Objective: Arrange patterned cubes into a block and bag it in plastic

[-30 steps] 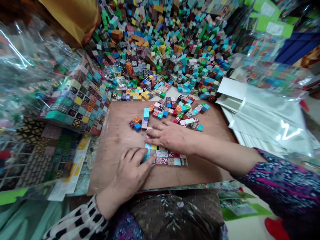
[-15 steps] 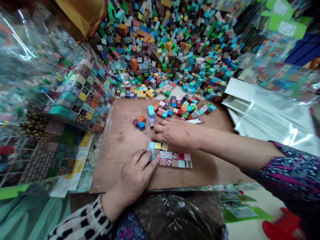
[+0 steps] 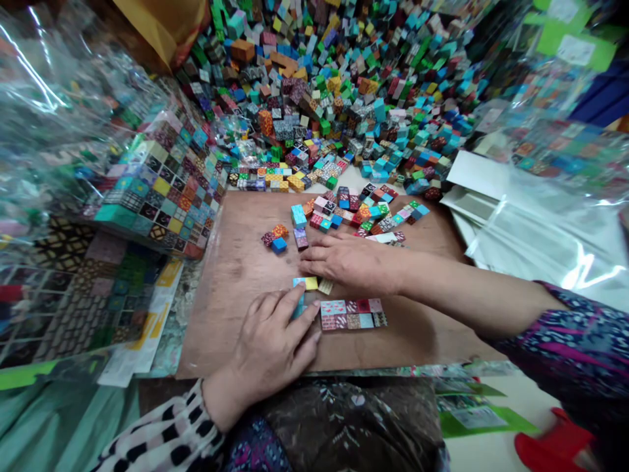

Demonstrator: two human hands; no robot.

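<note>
My left hand (image 3: 275, 331) lies on the brown board with its fingers stretched out. Its fingertips touch light-blue cubes (image 3: 299, 305), which they partly cover. A yellow cube (image 3: 311, 283) and a pale patterned cube (image 3: 325, 286) sit just beyond those fingers. To the right of them is a flat two-row block of patterned cubes (image 3: 354, 314), pink, red, pale blue and brown. My right hand (image 3: 351, 261) rests palm down above this block, fingers extended leftward near a purple cube pair (image 3: 301, 239). Whatever is under its palm is hidden.
Loose patterned cubes (image 3: 363, 213) lie across the back of the wooden board (image 3: 236, 314). Behind rises a large heap of cubes (image 3: 339, 98). A plastic-wrapped cube block (image 3: 164, 187) stands at left, white boxes (image 3: 474, 174) at right. A small cube cluster (image 3: 279, 245) sits left of centre.
The two-row block has shifted slightly right, away from my left fingers. My left fingers have moved a little and bare board shows beside them. My right hand stays nearly in place.
</note>
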